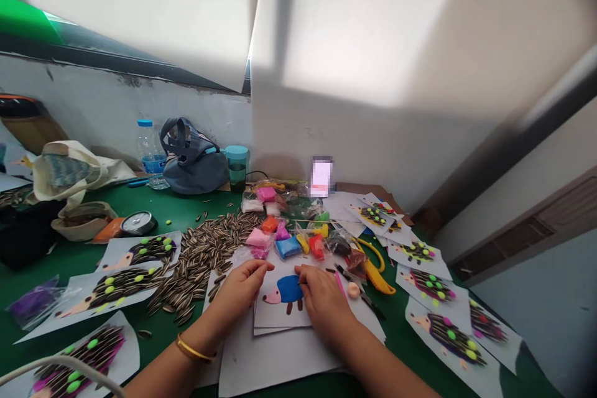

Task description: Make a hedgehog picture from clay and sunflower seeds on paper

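A white sheet (282, 318) lies in front of me with a hedgehog figure on it: blue clay body (289, 289), pinkish face (271, 296) and brown legs. My right hand (323, 301) rests over the figure's right side, fingers bent together at the blue clay; whatever they hold is hidden. Left of the figure, my left hand (245, 286) hovers by the sheet's upper edge with thumb and fingertips drawn together, and I cannot make out anything in them. A gold bangle (193, 349) circles the left wrist. Larger white paper (275, 364) lies beneath.
A heap of striped sunflower seeds (205, 255) spreads to the left. Bagged coloured clay (289, 247) sits behind my hands. Yellow-handled scissors (377, 277) lie right, near a peach clay ball (353, 290). Finished hedgehog cards (448, 336) line both sides. A blue bag (196, 165) stands behind.
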The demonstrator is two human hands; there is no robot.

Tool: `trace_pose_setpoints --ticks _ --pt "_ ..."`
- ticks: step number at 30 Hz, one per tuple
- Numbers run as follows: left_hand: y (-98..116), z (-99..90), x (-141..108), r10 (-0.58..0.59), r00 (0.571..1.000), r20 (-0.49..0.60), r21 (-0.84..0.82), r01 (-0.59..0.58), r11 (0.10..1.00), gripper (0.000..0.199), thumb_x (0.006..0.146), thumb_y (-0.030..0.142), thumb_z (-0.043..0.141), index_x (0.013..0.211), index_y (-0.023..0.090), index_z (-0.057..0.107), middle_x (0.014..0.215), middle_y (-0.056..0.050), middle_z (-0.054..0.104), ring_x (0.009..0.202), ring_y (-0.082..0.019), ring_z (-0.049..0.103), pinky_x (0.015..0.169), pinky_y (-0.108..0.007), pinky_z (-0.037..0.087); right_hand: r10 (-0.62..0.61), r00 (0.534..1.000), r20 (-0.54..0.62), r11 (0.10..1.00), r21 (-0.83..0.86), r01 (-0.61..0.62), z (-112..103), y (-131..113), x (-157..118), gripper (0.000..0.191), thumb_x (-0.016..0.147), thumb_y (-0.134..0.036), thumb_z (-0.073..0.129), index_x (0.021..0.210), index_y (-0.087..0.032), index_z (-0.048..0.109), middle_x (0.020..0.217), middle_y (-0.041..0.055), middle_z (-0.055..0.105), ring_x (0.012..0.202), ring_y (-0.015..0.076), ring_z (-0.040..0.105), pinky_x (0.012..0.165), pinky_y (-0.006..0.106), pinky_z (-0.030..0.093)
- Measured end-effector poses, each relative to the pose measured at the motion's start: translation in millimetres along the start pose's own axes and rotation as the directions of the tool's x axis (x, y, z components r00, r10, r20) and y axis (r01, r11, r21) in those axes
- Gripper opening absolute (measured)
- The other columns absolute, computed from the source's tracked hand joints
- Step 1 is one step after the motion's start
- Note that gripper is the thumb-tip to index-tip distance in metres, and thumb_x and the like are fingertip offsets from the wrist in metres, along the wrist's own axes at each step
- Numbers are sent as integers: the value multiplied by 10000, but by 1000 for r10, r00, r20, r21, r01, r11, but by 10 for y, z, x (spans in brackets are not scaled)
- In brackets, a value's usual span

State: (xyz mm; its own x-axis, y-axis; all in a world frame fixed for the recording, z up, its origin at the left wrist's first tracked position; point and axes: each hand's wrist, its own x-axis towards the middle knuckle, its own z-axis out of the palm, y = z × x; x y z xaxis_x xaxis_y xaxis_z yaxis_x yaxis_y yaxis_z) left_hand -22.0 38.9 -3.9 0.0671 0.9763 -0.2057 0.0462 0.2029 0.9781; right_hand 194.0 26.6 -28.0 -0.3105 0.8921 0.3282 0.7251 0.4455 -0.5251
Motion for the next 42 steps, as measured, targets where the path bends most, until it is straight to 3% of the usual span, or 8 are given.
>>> trace_pose_setpoints --ticks 12,16,19,22,24,28,34,42 --pt "-22 3 7 0 1000 -17 19 1 1000 343 780 453 696 953 158 712 497 66 441 433 -116 373 434 -216 220 -32 999 -1 999 28 32 -26 -42 -4 187 914 -90 458 977 -220 577 1123 67 713 1037 239 644 895 410 419" --pt "6 2 0 6 1000 -13 -12 -6 1000 320 768 437 718 932 162 721 485 69 442 425 -122 370 436 -221 229 -68 996 -52 995 63 71 -72 -64 1 182 901 -85 470 946 -222 581 1139 67 698 1069 238 616 909 405 414" --pt "52 26 -27 83 996 -14 -10 -83 996 210 760 359 737 874 184 751 583 14 572 557 -175 507 500 -235 337 -142 986 -84 985 84 149 -143 -126 -2 161 896 -104 507 933 -226 605 1044 58 691 993 232 600 868 388 415" --pt "69 71 -84 202 978 41 74 -205 976 87 758 276 740 809 215 774 820 -50 713 818 -244 606 715 -274 442 -203 976 -78 972 101 210 -206 -219 -19 133 912 -134 542 926 -235 628 914 37 674 893 215 584 814 364 404" --pt "57 100 -138 227 967 118 162 -245 956 90 792 267 715 845 236 781 859 -53 732 829 -247 607 776 -288 434 -226 971 -72 963 130 234 -227 -276 -35 134 922 -138 545 945 -238 633 890 29 672 876 206 585 799 352 397" --pt "28 136 -235 246 951 190 301 -295 907 99 834 272 680 857 265 777 827 -51 729 770 -240 581 721 -280 397 -250 966 -72 950 176 259 -229 -327 -55 172 910 -115 539 988 -237 632 892 29 684 863 198 600 793 338 397" --pt "20 145 -259 272 928 253 342 -349 873 117 865 260 648 859 263 765 836 -57 724 775 -237 576 704 -267 369 -243 961 -129 948 178 264 -216 -313 -60 133 912 -127 536 957 -224 615 853 30 679 820 195 601 778 330 404" --pt "36 138 -258 245 914 323 550 -392 738 202 944 304 511 882 234 691 861 -31 703 797 -214 604 694 -270 390 -242 963 -118 944 200 262 -197 -296 -57 149 900 -132 578 1002 -227 631 888 22 693 853 192 602 795 330 393"
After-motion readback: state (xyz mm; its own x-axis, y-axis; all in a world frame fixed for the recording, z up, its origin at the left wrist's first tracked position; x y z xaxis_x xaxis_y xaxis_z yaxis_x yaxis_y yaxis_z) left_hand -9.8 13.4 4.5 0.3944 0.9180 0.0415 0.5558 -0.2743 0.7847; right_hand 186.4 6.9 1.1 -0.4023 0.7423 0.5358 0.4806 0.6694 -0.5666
